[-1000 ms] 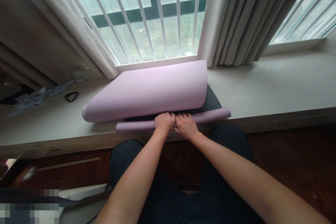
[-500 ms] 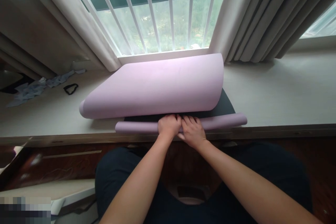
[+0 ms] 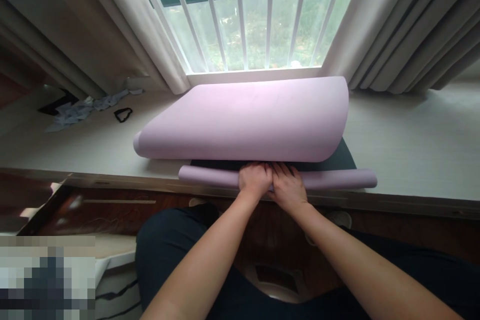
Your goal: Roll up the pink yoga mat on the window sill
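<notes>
On the head cam I've got my left hand (image 3: 255, 180) and right hand (image 3: 289, 188) touching side by side, both clamped over the tight roll (image 3: 212, 176) at the mat's near edge. The mat (image 3: 240, 120) sits on the sill (image 3: 405, 145), its big loose curl just past my knuckles, a dark strip (image 3: 225, 164) between. Fingertips are hard to make out down there, and the curl's inside is hidden from me. Window's (image 3: 257, 20) cut off up top, and I can't tell what those grey scraps (image 3: 73, 112) are.
</notes>
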Demonstrator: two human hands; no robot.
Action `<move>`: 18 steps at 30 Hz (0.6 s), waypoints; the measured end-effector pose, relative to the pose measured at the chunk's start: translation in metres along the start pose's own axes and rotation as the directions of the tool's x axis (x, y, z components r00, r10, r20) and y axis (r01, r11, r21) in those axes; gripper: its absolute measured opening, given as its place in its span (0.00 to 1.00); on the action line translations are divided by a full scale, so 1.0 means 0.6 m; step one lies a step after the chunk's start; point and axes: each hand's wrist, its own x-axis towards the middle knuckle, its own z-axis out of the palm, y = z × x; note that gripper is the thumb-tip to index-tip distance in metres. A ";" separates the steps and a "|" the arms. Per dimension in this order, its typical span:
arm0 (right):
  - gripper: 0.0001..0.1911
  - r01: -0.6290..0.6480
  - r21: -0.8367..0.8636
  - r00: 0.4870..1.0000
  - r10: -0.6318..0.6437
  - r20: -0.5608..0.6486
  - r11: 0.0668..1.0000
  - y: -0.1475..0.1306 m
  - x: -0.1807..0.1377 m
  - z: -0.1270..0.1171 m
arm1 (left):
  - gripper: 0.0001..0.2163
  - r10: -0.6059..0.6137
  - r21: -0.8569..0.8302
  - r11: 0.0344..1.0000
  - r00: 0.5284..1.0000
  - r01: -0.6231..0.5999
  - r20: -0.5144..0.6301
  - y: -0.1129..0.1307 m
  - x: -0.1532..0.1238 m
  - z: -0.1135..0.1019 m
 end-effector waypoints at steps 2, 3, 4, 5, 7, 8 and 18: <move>0.36 0.009 -0.014 1.000 -0.009 -0.011 1.000 0.001 0.000 0.003 | 0.15 0.033 0.014 0.999 0.995 -0.032 -0.092 -0.001 0.000 0.002; 0.36 0.013 -0.017 1.000 -0.013 -0.014 1.000 0.001 0.000 0.004 | 0.14 0.040 0.022 0.999 0.991 -0.037 -0.131 -0.002 0.001 0.002; 0.35 0.017 -0.018 1.000 -0.017 -0.012 1.000 0.001 0.000 0.004 | 0.13 0.044 0.026 0.999 0.988 -0.040 -0.151 -0.003 0.001 0.003; 0.35 0.019 -0.016 1.000 -0.019 -0.007 1.000 0.001 0.001 0.004 | 0.12 0.051 0.027 0.999 0.987 -0.047 -0.153 -0.004 0.001 0.003; 0.35 0.022 -0.009 1.000 -0.022 0.010 1.000 0.002 0.003 0.001 | 0.12 0.094 0.030 0.995 0.987 -0.091 -0.131 -0.009 -0.002 0.002; 0.34 0.021 -0.005 1.000 -0.021 0.020 1.000 0.002 0.004 -0.001 | 0.13 0.131 0.034 0.991 0.984 -0.128 -0.123 -0.013 -0.007 0.002; 0.30 0.056 0.015 0.995 -0.057 0.082 0.998 0.012 0.010 -0.030 | 0.17 0.413 0.112 0.910 0.880 -0.398 -0.235 -0.062 -0.074 0.015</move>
